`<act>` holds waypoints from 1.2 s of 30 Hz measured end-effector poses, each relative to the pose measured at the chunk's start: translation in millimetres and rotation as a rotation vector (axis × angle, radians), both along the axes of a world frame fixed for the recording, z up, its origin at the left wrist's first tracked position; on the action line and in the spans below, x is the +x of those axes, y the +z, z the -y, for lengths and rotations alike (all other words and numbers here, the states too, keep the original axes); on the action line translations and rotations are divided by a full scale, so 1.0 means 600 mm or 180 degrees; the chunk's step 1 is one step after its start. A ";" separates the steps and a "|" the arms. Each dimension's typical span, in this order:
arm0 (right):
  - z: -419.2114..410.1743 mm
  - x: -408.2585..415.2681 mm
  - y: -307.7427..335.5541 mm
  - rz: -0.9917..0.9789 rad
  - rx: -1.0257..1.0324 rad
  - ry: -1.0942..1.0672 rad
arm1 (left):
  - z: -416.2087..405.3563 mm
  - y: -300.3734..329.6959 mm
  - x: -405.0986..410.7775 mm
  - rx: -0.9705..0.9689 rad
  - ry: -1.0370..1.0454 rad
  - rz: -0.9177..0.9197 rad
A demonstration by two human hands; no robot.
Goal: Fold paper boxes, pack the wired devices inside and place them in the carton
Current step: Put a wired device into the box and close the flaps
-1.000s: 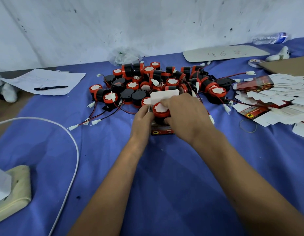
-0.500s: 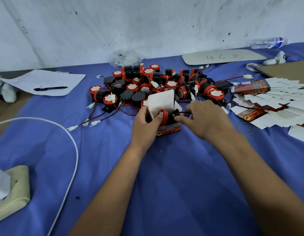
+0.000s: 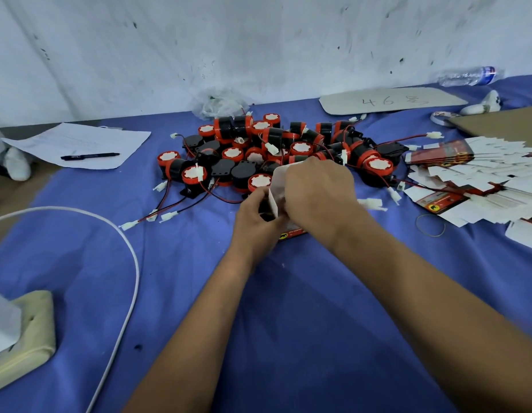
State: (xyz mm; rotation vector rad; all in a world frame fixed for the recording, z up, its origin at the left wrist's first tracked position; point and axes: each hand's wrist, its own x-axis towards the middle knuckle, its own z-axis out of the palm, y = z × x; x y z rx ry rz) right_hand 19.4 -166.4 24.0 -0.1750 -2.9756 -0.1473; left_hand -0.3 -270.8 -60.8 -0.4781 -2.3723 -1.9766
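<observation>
The paper box (image 3: 291,231) is gripped by both hands; its 12 o'clock side is crowded by wired devices (image 3: 276,150).

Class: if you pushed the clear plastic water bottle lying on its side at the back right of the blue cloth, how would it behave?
The clear plastic water bottle would probably roll, since it is round and lies on its side. It looks thin-walled, so likely light and easily dented; how full it is cannot be told.
</observation>
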 end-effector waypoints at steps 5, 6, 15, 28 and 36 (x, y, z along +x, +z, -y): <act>0.001 -0.029 0.005 0.0160 0.0061 -0.0001 | 0.000 0.009 0.005 0.0048 -0.0221 -0.0054; -0.003 -0.033 0.011 0.0226 -0.0019 0.0000 | -0.001 0.009 0.007 0.0067 -0.0214 -0.0056; -0.018 -0.045 0.012 0.0644 -0.0364 -0.0089 | 0.001 -0.006 -0.006 0.0119 -0.0110 0.0081; -0.012 -0.006 -0.016 0.0563 0.0059 0.0570 | -0.030 -0.014 -0.012 -0.0085 0.0383 -0.0014; -0.029 -0.006 0.020 0.0458 -0.0263 0.0462 | -0.034 -0.004 -0.010 -0.0051 0.0496 0.0252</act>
